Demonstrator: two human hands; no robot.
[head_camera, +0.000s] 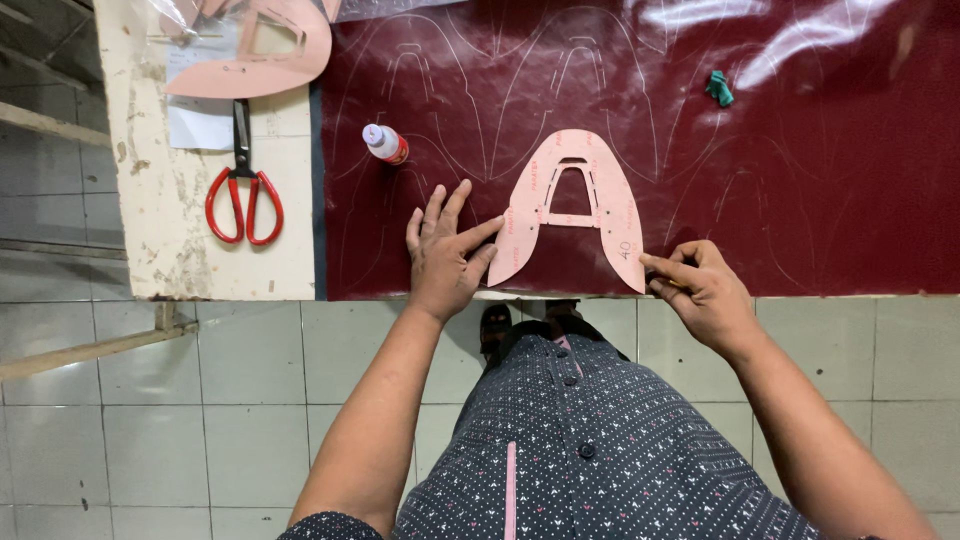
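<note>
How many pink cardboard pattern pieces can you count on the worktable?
2. One pattern piece lies on the dark red sheet, between the left hand and right hand. Another pattern piece sits at the table's top-left, partly cut off; more may lie beyond the frame.

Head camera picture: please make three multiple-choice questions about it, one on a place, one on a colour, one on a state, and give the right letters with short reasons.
1. Where do the scissors lie?
A. on the dark red sheet
B. on the bare pale tabletop, left of the sheet
C. on the floor

2. What colour are the scissor handles?
A. red
B. blue
C. black

3. How does the left hand meet the pink pattern?
A. lifts it up
B. spread flat, fingers at its left edge
C. far away from it

Answers: B, they rest on the tabletop beside the sheet; A, both loops are red; B, the pattern lies flat under the fingertips.
</note>
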